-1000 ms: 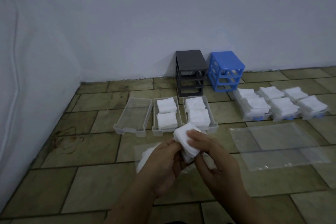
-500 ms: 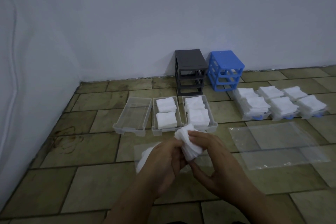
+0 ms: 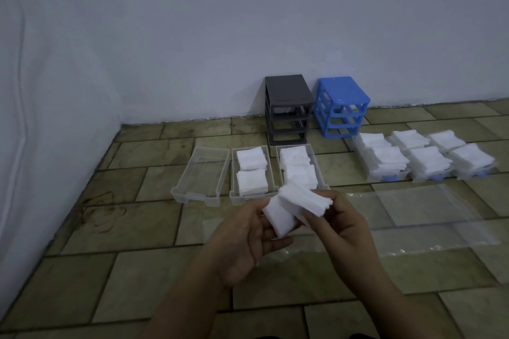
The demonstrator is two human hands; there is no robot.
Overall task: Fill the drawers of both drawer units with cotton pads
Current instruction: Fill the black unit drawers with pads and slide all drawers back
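Both hands hold white cotton pads above the floor. My left hand (image 3: 242, 239) grips one stack of pads (image 3: 278, 217); my right hand (image 3: 341, 223) pinches a second stack (image 3: 303, 197) fanned out above it. Beyond them lie three clear drawers: an empty drawer (image 3: 201, 176) on the left, a middle drawer (image 3: 252, 173) with two piles, and a right drawer (image 3: 298, 165) with pads, its front partly hidden by the held pads. The dark grey drawer unit (image 3: 287, 109) and the blue drawer unit (image 3: 341, 106) stand empty against the wall.
Three blue-handled drawers heaped with pads (image 3: 424, 157) sit at the right. A clear plastic bag (image 3: 429, 215) lies flat on the tiles right of my hands, and more clear wrapping (image 3: 212, 228) lies under them. A wall (image 3: 55, 118) closes the left side.
The single bundle of pads has been split into two stacks, one in each hand. My hands have drawn slightly apart and the right stack has lifted and fanned out.
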